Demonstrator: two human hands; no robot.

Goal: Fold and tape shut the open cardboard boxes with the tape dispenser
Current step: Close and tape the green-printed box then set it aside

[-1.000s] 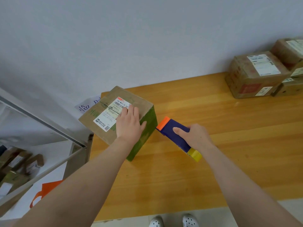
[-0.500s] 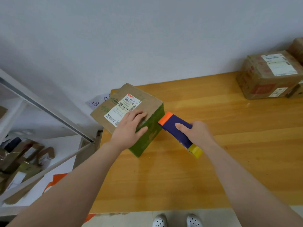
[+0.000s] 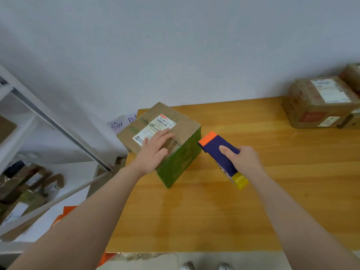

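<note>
One change: left hand more slanted across box; tape dispenser alongside.

Wooden table; green-sided box; labelled boxes

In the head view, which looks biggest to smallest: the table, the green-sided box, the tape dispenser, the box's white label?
1. table
2. green-sided box
3. tape dispenser
4. white label, though the left hand hides part of it
</note>
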